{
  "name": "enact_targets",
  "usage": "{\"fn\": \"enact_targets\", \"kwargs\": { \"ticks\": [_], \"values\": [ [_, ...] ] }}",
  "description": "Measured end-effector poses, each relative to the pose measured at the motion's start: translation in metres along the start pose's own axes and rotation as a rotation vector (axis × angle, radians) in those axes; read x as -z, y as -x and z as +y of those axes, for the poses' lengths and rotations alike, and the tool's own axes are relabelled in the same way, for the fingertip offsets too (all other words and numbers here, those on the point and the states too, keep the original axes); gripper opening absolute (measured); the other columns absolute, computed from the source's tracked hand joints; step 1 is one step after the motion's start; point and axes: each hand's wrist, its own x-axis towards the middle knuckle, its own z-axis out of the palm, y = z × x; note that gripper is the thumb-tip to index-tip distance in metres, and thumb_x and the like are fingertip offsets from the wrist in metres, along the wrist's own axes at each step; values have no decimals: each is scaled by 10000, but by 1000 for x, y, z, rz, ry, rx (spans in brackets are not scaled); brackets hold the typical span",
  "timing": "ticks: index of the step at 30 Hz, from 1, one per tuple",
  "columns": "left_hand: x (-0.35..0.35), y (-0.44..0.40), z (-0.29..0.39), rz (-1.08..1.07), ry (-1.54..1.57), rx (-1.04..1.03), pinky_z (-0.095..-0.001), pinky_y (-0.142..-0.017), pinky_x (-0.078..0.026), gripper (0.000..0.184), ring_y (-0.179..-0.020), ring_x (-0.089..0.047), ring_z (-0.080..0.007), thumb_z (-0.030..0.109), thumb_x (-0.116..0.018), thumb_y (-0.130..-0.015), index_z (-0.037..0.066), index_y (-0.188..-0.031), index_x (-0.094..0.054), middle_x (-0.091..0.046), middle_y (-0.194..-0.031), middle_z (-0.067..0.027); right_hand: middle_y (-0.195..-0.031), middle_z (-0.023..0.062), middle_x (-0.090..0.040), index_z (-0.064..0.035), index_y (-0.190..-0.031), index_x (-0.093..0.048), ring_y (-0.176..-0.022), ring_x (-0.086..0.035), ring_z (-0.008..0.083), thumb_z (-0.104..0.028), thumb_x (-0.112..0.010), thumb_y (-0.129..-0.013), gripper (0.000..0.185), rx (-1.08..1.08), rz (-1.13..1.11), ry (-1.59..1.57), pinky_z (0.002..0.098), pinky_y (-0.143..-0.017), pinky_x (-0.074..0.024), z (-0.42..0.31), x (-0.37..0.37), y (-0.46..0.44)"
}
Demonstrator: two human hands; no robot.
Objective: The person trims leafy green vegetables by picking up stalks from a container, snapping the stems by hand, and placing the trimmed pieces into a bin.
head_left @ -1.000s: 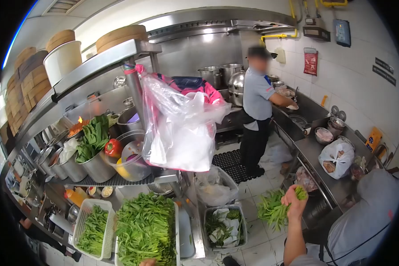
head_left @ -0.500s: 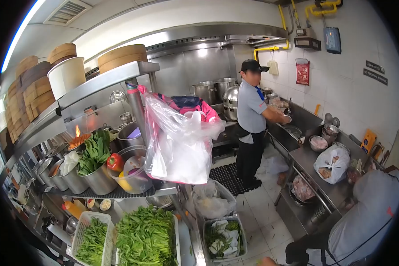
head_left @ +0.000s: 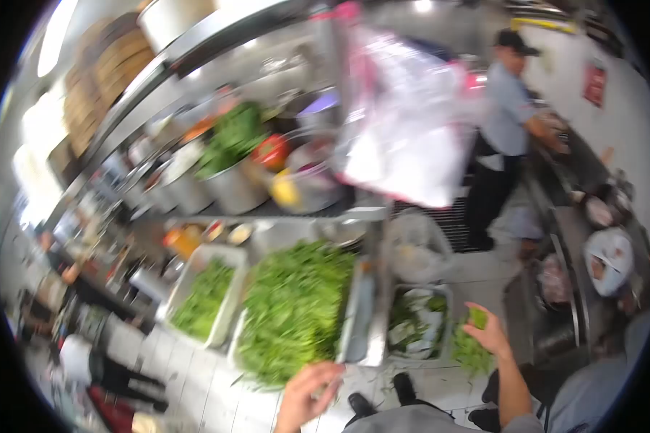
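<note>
Leafy bunch (head_left: pixel 472 351) near scrap-filled bin (head_left: pixel 450 321)

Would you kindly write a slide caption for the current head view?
Right hand gripping leafy greens, left hand near a white crate heaped with more.

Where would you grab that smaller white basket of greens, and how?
Grip the smaller basket by its raised rim, at the near end and outer long side, probably coming from the floor side. The larger tray sits close along its inner side, and the shelf lies past its far end.
</note>
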Motion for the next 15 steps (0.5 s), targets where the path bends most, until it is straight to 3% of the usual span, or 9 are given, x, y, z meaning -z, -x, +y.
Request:
{"fn": "enact_targets", "kwargs": {
  "ticks": [2,3,5,6,7,8,10,15],
  "values": [
    [29,3,-13,193,-134,70,-350,-853,-531,297,-1002,-677,-285,-35,-710,-784,48,-1069,-701,-714,-1054,-119,-871,-5,-614,-15,-1278,-598,-771,-541,100,-50,-757,-753,550,-69,-67,-1,276,-718,-473,70,-9,12],
    [44,4,-15,215,-213,124,-352,-834,-530,286,-970,-670,-298,-18,-724,-798,62,-1071,-701,-696,-1055,-130,-921,46,-666,18,-1241,-606,-806,-600,168,-64,-755,-708,559,8,-74,146,336,-749,-494,153,-7,23],
    [64,14,-30,275,-278,222,-353,-819,-530,233,-950,-668,-298,9,-723,-815,66,-1040,-708,-699,-1031,-125,-896,159,-680,-9,-1077,-645,-815,-660,266,-107,-751,-677,426,-392,-242,457,399,-756,-531,211,-13,65],
    [68,17,-40,259,-289,253,-354,-806,-532,206,-935,-668,-296,28,-724,-821,64,-1023,-709,-698,-1009,-119,-855,181,-674,-19,-998,-650,-806,-673,299,-134,-761,-674,362,-434,-191,471,415,-718,-535,270,-17,94],
    [73,20,-51,235,-296,283,-356,-793,-533,179,-921,-667,-293,46,-725,-828,62,-1006,-710,-698,-986,-113,-852,178,-682,-17,-935,-664,-842,-684,321,-160,-754,-700,289,-572,-296,614,431,-705,-535,282,-20,120],
    [76,22,-59,206,-300,311,-357,-780,-535,155,-906,-666,-290,64,-726,-834,60,-989,-711,-698,-964,-108,-789,184,-687,-9,-869,-675,-759,-704,295,-165,-725,-737,210,-253,-438,917,420,-651,-545,360,-16,157],
    [72,15,-70,124,-315,277,-353,-757,-535,125,-865,-667,-276,73,-737,-836,51,-957,-716,-691,-921,-104,-776,168,-698,-38,-805,-708,-750,-699,303,-291,-709,-746,260,-279,-389,1338,418,-675,-546,416,-39,192],
    [45,-27,-82,-126,-359,109,-394,-751,-531,159,-856,-646,-307,169,-711,-864,52,-971,-714,-665,-912,-112,-724,157,-692,-48,-765,-709,-691,-698,290,-296,-684,-771,249,-621,-476,979,412,-654,-545,389,-41,194]
  ]
}}
